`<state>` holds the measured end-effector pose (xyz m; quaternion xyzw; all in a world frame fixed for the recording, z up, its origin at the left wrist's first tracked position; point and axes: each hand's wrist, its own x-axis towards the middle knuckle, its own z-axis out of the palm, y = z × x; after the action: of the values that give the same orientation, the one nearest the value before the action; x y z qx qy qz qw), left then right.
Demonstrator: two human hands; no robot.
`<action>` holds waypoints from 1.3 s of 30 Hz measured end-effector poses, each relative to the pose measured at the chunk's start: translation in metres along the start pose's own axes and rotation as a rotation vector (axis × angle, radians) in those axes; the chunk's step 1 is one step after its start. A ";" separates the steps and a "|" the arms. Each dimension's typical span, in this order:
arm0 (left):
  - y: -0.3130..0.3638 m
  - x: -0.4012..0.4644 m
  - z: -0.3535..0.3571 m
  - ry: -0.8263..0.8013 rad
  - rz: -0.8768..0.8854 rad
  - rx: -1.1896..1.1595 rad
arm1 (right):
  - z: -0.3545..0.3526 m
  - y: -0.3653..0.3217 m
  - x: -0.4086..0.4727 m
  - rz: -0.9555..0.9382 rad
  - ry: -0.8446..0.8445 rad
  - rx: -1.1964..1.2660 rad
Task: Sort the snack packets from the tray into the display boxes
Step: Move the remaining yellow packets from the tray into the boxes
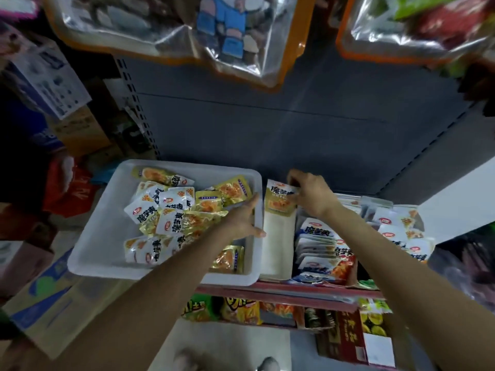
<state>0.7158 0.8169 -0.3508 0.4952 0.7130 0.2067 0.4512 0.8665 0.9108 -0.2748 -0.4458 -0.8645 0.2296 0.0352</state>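
Overhead, from the head camera, large clear bags point(235, 36) with orange borders hang low above the grey shelf point(308, 135), crowding the space over the work. Cardboard cartons point(77, 129) and a red bag point(72, 191) press in at the left.

A white tray point(107, 236) sits on the shelf's left part, its near edge jutting past the red shelf lip point(281, 290). Loose snack packets point(171, 212), yellow and white, lie heaped in it. The left hand point(243, 218) reaches over the tray's right wall with fingers straight, released, holding nothing; the thumb lies on the rim.

Just beside the tray stands a narrow white display box point(276, 250), mostly bare inside. At its far end the right hand point(310, 194) pinches a yellow packet point(280, 199), held upright. Right of that, further display boxes point(321, 247) hold upright rows of white and blue packets, tightly filed, with more packets point(396, 228) behind.

Open room lies along the back of the shelf, behind the tray and boxes. The packets carry bold Chinese characters; the smaller print is too blurred to read. Green and yellow snack bags point(222, 309) fill the shelf below.
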 end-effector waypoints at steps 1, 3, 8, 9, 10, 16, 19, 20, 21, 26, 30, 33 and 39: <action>0.000 0.001 0.000 -0.004 -0.004 0.004 | 0.002 0.000 0.002 -0.006 -0.022 -0.090; -0.001 0.002 0.000 -0.012 -0.010 -0.009 | 0.006 0.000 0.006 -0.018 -0.027 -0.262; -0.001 0.002 0.001 -0.010 -0.023 -0.032 | 0.013 0.001 0.014 -0.082 -0.005 -0.447; -0.001 0.002 0.001 -0.012 -0.021 -0.037 | 0.014 0.001 0.015 -0.099 -0.014 -0.471; -0.001 0.002 0.001 -0.017 -0.015 -0.050 | 0.014 0.000 0.016 -0.105 -0.022 -0.486; -0.008 -0.006 -0.001 0.005 0.056 -0.110 | 0.012 -0.007 0.017 -0.048 -0.109 -0.387; -0.030 -0.015 -0.008 0.232 0.072 0.044 | 0.017 -0.022 0.003 -0.143 0.064 -0.288; -0.041 -0.017 -0.013 0.300 0.057 0.102 | 0.021 -0.029 -0.003 -0.194 0.106 -0.245; -0.053 -0.020 -0.019 0.332 0.028 0.171 | 0.028 -0.037 -0.007 -0.235 0.105 -0.195; -0.098 -0.040 -0.045 0.237 -0.177 0.716 | 0.080 -0.071 -0.007 -0.237 -0.196 -0.107; -0.119 -0.049 -0.050 0.252 -0.267 0.780 | 0.118 -0.090 -0.002 -0.132 -0.373 -0.027; -0.134 -0.047 -0.056 0.248 -0.322 0.696 | 0.137 -0.095 0.000 -0.053 -0.476 0.087; -0.142 -0.051 -0.070 0.368 -0.164 0.079 | 0.146 -0.099 0.004 0.096 -0.397 0.144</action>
<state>0.5872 0.7221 -0.3984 0.4067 0.8290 0.2279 0.3088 0.7504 0.8117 -0.3637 -0.4287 -0.8135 0.3757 -0.1150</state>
